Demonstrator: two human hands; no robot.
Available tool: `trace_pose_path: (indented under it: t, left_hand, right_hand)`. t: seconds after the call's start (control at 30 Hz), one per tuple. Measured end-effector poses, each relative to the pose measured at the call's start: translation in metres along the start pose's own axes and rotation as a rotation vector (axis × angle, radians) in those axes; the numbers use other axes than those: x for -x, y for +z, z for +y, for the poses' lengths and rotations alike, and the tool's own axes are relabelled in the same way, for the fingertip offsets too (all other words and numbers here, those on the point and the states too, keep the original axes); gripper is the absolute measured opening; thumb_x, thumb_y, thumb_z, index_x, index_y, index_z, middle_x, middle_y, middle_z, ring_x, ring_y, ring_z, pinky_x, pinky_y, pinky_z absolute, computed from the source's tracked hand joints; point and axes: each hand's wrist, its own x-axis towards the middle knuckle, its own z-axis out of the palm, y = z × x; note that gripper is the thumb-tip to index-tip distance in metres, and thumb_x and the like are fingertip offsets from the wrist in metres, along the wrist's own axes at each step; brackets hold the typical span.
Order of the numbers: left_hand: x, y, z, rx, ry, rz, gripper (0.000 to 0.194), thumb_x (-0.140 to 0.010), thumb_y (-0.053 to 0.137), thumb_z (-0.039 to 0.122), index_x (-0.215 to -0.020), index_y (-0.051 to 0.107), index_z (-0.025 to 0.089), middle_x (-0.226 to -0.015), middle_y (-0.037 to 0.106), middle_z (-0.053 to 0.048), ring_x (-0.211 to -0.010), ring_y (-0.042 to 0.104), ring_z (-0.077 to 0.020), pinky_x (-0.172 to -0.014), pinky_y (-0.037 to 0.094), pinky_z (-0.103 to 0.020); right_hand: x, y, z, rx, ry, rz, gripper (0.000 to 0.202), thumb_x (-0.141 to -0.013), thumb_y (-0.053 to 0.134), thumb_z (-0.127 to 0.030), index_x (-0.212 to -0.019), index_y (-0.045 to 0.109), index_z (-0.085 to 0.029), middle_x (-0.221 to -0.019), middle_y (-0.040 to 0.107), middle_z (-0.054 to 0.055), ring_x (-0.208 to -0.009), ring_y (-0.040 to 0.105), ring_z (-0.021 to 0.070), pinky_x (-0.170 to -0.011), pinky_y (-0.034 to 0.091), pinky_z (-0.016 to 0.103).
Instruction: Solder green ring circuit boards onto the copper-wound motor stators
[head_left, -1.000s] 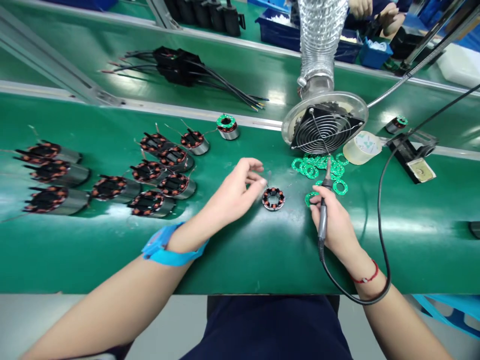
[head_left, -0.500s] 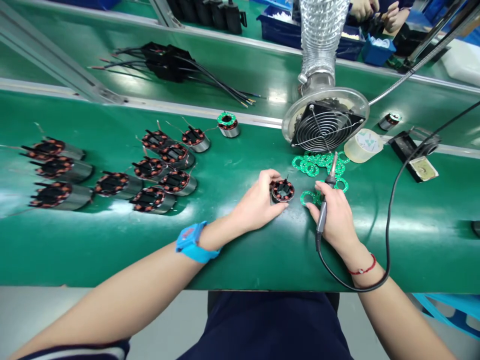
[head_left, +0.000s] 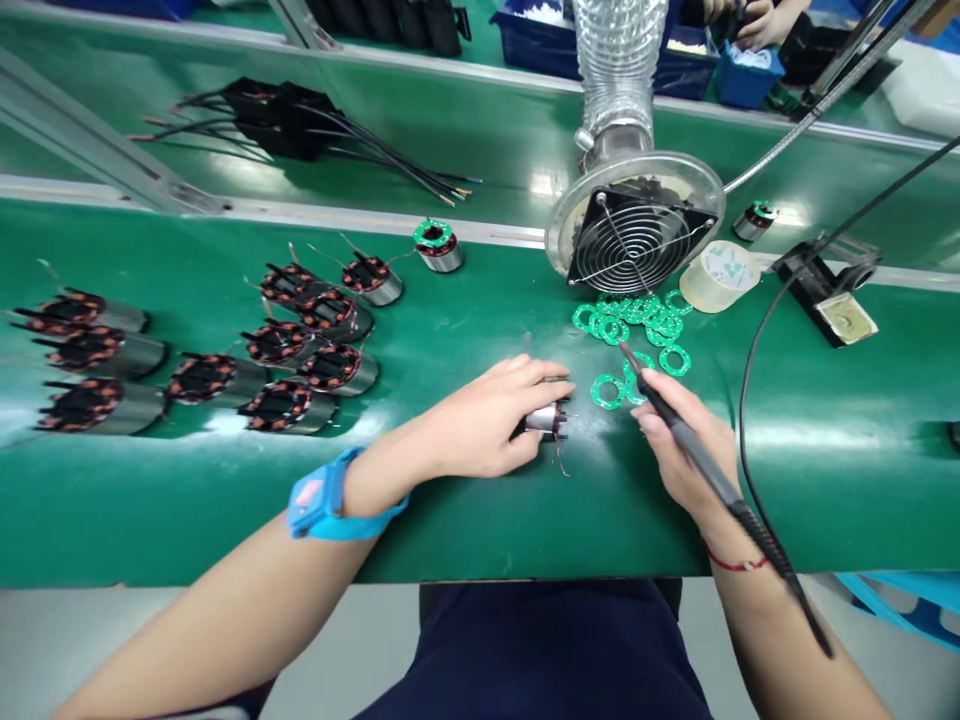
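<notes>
My left hand [head_left: 499,415] is closed around a motor stator [head_left: 545,418] lying on its side on the green bench. The stator's wound end and a loose copper wire point to the right; the rest is under my palm. In my right hand [head_left: 686,440] is a soldering iron [head_left: 684,435], gripped like a pen, its tip directed up and left. That tip is over or beside the loose green ring circuit boards [head_left: 607,392]. A heap of similar ring boards [head_left: 611,328] lies just beyond.
A fume extractor fan [head_left: 637,240] hangs over the ring boards. Right of it are a tape roll [head_left: 720,278] and a soldering iron stand [head_left: 825,295]. Several stators [head_left: 217,378] stand at left; one with a green board [head_left: 437,245] is farther back. Black wired parts [head_left: 281,115] lie behind.
My left hand has tipped the stator from upright onto its side. My right hand has swung the soldering iron's tip leftward and down, its handle now slanting to the lower right. The view has shifted slightly.
</notes>
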Motion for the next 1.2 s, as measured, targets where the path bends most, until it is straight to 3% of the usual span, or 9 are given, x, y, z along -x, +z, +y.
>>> trace_pose_path:
  t: [0.13, 0.27, 0.47, 0.8, 1.07, 1.2]
  left_hand:
    - [-0.004, 0.012, 0.0, -0.116, -0.059, 0.035, 0.059, -0.086, 0.062, 0.029, -0.14, 0.045, 0.011, -0.125, 0.055, -0.019, -0.111, 0.054, -0.0322, -0.095, 0.048, -0.048]
    - [-0.005, 0.02, -0.008, 0.014, -0.053, 0.129, 0.048, -0.085, 0.067, 0.03, -0.127, 0.048, 0.013, -0.11, 0.061, -0.013, -0.101, 0.058, -0.0267, -0.088, 0.05, -0.04]
    - [-0.011, 0.031, -0.01, 0.039, -0.023, 0.276, 0.04, -0.086, 0.069, 0.029, -0.118, 0.049, 0.016, -0.112, 0.062, -0.011, -0.101, 0.057, -0.0255, -0.089, 0.048, -0.04]
    - [-0.016, 0.033, -0.006, -0.056, -0.029, 0.253, 0.038, -0.091, 0.061, 0.03, -0.123, 0.051, 0.013, -0.117, 0.061, -0.015, -0.104, 0.055, -0.0286, -0.092, 0.044, -0.043]
    - [-0.014, 0.032, -0.01, -0.012, -0.012, 0.27, 0.036, -0.09, 0.062, 0.033, -0.119, 0.05, 0.015, -0.114, 0.062, -0.013, -0.103, 0.055, -0.0274, -0.092, 0.042, -0.041]
    - [-0.013, 0.032, -0.01, -0.003, -0.014, 0.276, 0.035, -0.091, 0.061, 0.034, -0.119, 0.05, 0.016, -0.114, 0.062, -0.013, -0.103, 0.055, -0.0269, -0.09, 0.042, -0.04]
  right_hand:
    - [0.018, -0.005, 0.004, -0.099, 0.222, 0.154, 0.025, -0.092, 0.063, -0.034, -0.115, 0.066, -0.025, -0.1, 0.073, 0.005, -0.083, 0.071, 0.0194, -0.077, 0.06, 0.037]
    - [0.029, -0.003, 0.01, -0.149, 0.335, 0.174, 0.019, -0.089, 0.065, -0.034, -0.105, 0.068, -0.024, -0.089, 0.073, 0.004, -0.076, 0.071, 0.0187, -0.071, 0.061, 0.036]
    - [0.024, 0.0, 0.008, -0.168, 0.345, 0.082, 0.016, -0.089, 0.063, -0.031, -0.102, 0.069, -0.024, -0.084, 0.073, 0.003, -0.07, 0.07, 0.0173, -0.067, 0.06, 0.034]
    - [0.024, 0.0, 0.005, -0.185, 0.367, 0.062, 0.016, -0.089, 0.065, -0.033, -0.101, 0.07, -0.024, -0.081, 0.073, 0.001, -0.066, 0.069, 0.016, -0.065, 0.059, 0.033]
    - [0.03, -0.005, 0.007, -0.188, 0.375, 0.175, 0.016, -0.089, 0.064, -0.035, -0.096, 0.071, -0.023, -0.081, 0.072, 0.002, -0.064, 0.068, 0.0161, -0.058, 0.057, 0.03]
    - [0.03, -0.006, 0.006, -0.165, 0.368, 0.143, 0.014, -0.089, 0.064, -0.033, -0.096, 0.071, -0.024, -0.079, 0.071, 0.001, -0.062, 0.066, 0.0153, -0.059, 0.056, 0.031]
